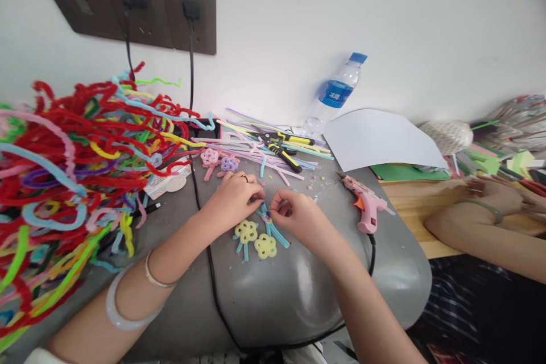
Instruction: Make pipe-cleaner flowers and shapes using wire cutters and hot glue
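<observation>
My left hand (239, 200) and my right hand (294, 213) meet over the grey table, fingertips pinched on a bow of blue pipe cleaners (277, 234) whose ends splay toward me. Just below lie two yellow pipe-cleaner flowers, one (246, 231) with blue stems under it and another (265, 245) beside the bow's ends. Beyond my left hand rest a pink flower (210, 156) and a purple flower (229, 164), both on pink strips. My fingers hide the upper part of the blue bow.
A big tangle of coloured pipe cleaners (98, 159) covers the left. Yellow-black pliers (284, 153) lie on loose pipe cleaners at the back. A pink glue gun (367, 205) sits right, its cord trailing. A water bottle (336, 94) leans against the wall. Another person's arm (473, 216) is at the far right.
</observation>
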